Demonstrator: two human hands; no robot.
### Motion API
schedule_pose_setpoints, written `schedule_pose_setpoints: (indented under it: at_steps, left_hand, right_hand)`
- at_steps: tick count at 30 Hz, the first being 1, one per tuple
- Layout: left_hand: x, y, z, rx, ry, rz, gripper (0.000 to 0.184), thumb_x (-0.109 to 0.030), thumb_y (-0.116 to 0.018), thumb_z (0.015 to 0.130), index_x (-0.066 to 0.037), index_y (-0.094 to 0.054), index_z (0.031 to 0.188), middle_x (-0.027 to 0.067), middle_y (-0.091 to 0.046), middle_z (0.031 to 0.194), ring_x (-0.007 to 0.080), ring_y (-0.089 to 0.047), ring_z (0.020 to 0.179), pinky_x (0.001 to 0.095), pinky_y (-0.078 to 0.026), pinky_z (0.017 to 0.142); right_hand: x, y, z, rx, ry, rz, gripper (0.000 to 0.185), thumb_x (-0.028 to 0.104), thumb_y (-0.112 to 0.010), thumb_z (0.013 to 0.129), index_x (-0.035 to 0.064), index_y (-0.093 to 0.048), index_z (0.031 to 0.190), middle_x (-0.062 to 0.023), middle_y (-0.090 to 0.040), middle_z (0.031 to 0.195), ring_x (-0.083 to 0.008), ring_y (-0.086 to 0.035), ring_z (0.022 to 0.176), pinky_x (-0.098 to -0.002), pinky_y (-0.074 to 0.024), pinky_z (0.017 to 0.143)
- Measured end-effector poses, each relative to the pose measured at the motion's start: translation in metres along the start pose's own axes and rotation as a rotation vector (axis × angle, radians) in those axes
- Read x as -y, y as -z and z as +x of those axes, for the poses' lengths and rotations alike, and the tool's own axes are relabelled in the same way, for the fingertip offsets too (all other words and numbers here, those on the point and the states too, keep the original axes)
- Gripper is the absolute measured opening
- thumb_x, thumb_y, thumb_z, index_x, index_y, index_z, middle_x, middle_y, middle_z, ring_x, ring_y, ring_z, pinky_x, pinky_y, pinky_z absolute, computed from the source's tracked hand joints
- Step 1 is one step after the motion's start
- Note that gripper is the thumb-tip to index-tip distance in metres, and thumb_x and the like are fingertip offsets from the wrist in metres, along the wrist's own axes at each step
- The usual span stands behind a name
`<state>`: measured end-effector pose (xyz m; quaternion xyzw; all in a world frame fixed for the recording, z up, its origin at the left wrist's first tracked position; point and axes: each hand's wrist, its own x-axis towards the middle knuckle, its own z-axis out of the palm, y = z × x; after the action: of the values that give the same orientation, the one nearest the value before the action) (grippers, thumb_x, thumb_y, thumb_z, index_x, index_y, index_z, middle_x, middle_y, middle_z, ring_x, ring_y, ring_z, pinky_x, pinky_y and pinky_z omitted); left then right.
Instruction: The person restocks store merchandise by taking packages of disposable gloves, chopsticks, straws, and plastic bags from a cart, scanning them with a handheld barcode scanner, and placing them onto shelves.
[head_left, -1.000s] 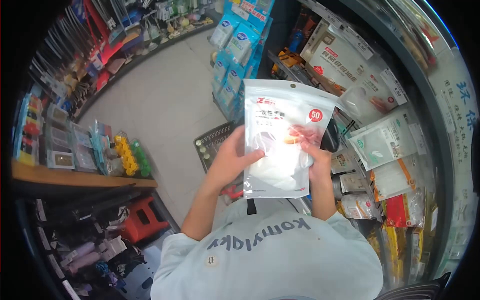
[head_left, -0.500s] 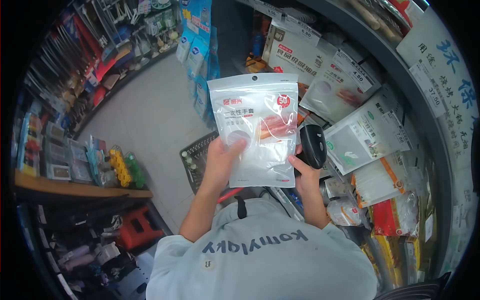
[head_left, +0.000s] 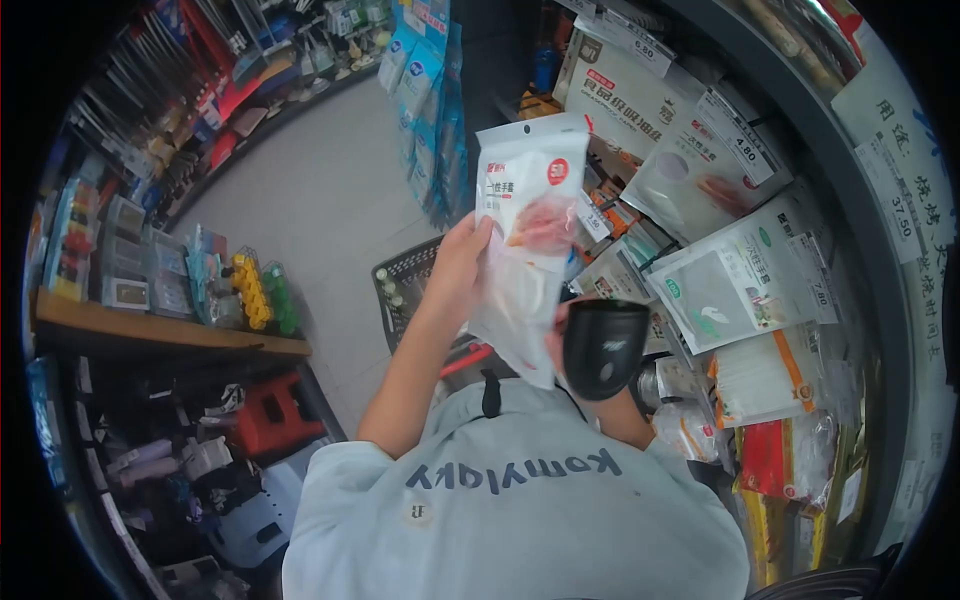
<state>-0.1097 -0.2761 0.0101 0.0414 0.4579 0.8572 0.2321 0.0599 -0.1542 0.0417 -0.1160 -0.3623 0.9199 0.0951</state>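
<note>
Packet of throwaway gloves (head_left: 528,235) tilts in front of the person, with the left hand (head_left: 460,262) squeezed on its left side. It looks slippery, so it could slide away if that squeeze got loose. Close by, the right hand (head_left: 554,348) is wrapped around a black scanner (head_left: 606,350), its fingers mostly hidden. The scanner could bump the packet and bend it. Swinging too far right might knock the hanging packets (head_left: 735,280) off their hooks.
</note>
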Motion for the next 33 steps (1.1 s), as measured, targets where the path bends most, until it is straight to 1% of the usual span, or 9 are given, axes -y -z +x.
schedule_pose_setpoints:
  at_steps: [2, 3, 4, 6, 8, 10, 12, 15, 33]
  left_hand:
    - [-0.001, 0.015, 0.009, 0.417, 0.185, -0.592, 0.025, -0.028, -0.052, 0.103, -0.004, -0.054, 0.105, 0.001, -0.053, 0.083, 0.0114, -0.051, 0.071, 0.0275, -0.042, 0.069]
    - [0.007, 0.013, 0.011, 0.577, 0.203, -0.979, 0.033, -0.038, -0.05, 0.101, -0.006, -0.046, 0.093, -0.0004, -0.035, 0.072, 0.0114, -0.036, 0.061, 0.027, -0.032, 0.064]
    - [0.003, 0.013, 0.014, 0.659, 0.183, -1.047, 0.039, -0.044, -0.046, 0.101, -0.006, -0.041, 0.093, 0.0007, -0.037, 0.072, 0.012, -0.039, 0.062, 0.0283, -0.035, 0.067]
    - [-0.014, 0.009, 0.01, 0.722, 0.177, -1.081, 0.041, -0.047, -0.047, 0.1, -0.008, -0.038, 0.091, 0.0011, -0.037, 0.071, 0.0123, -0.039, 0.061, 0.0284, -0.035, 0.067]
    - [-0.029, 0.004, 0.001, 0.726, 0.143, -1.043, 0.044, -0.051, -0.048, 0.099, -0.01, -0.035, 0.089, 0.0009, -0.037, 0.07, 0.012, -0.039, 0.06, 0.0281, -0.035, 0.066]
    - [-0.035, 0.007, -0.001, 0.792, 0.18, -0.991, 0.046, -0.054, -0.048, 0.098, -0.011, -0.035, 0.089, 0.0004, -0.036, 0.07, 0.0114, -0.04, 0.06, 0.0274, -0.035, 0.065]
    - [-0.037, 0.007, 0.001, 0.81, 0.161, -0.98, 0.046, -0.053, -0.049, 0.098, -0.011, -0.035, 0.089, 0.0001, -0.036, 0.069, 0.0107, -0.04, 0.06, 0.0268, -0.035, 0.064]
    - [-0.035, 0.01, 0.009, 0.906, 0.131, -0.925, 0.044, -0.052, -0.05, 0.098, -0.011, -0.037, 0.087, 0.0, -0.037, 0.071, 0.0104, -0.041, 0.061, 0.0262, -0.035, 0.065]
    - [-0.014, 0.005, 0.025, 0.928, -0.019, -0.758, 0.043, -0.05, -0.064, 0.092, -0.015, -0.042, 0.08, -0.0023, -0.039, 0.085, 0.0102, -0.04, 0.082, 0.0263, -0.035, 0.08]
  right_hand:
    - [-0.011, 0.005, 0.002, 0.617, 0.278, -0.909, 0.036, 0.012, -0.076, 0.085, -0.0019, -0.063, 0.115, -0.0101, -0.069, 0.11, -0.0154, -0.066, 0.088, -0.0299, -0.0537, 0.077]
    - [-0.016, 0.004, -0.005, 0.688, -0.221, -0.658, 0.057, 0.008, -0.081, 0.073, -0.0021, -0.056, 0.123, -0.0165, -0.065, 0.112, -0.0267, -0.067, 0.1, -0.0347, -0.0533, 0.086]
    - [-0.009, -0.024, -0.004, 0.873, 0.211, -0.849, 0.049, 0.009, -0.082, 0.071, -0.0024, -0.061, 0.114, -0.017, -0.066, 0.104, -0.0289, -0.068, 0.094, -0.0327, -0.0532, 0.083]
    - [-0.01, -0.026, -0.01, 0.843, 0.096, -0.936, 0.048, 0.007, -0.081, 0.074, -0.0018, -0.06, 0.116, -0.0137, -0.068, 0.103, -0.0242, -0.069, 0.09, -0.0323, -0.0532, 0.082]
    - [-0.009, -0.031, -0.019, 0.524, 0.191, -0.856, 0.046, 0.005, -0.081, 0.075, -0.0018, -0.059, 0.116, -0.0113, -0.069, 0.105, -0.0184, -0.069, 0.09, -0.0313, -0.0531, 0.082]
    - [-0.017, -0.007, -0.018, 0.333, -0.105, -0.756, 0.046, 0.0, -0.081, 0.076, -0.0013, -0.06, 0.117, -0.0101, -0.07, 0.107, -0.0146, -0.068, 0.096, -0.0306, -0.0532, 0.084]
    - [-0.02, 0.011, -0.014, 0.403, 0.197, -1.016, 0.045, -0.002, -0.079, 0.077, -0.0002, -0.06, 0.118, -0.0091, -0.071, 0.108, -0.0142, -0.068, 0.098, -0.03, -0.0532, 0.085]
    - [-0.02, 0.006, -0.017, 0.254, -0.096, -0.751, 0.045, -0.001, -0.079, 0.077, 0.0001, -0.061, 0.118, -0.0088, -0.071, 0.109, -0.0142, -0.069, 0.098, -0.0293, -0.0528, 0.086]
    - [-0.043, 0.01, -0.016, 0.289, 0.078, -0.879, 0.054, 0.0, -0.078, 0.079, -0.0044, -0.049, 0.125, -0.015, -0.066, 0.115, -0.0182, -0.068, 0.101, -0.0307, -0.053, 0.086]
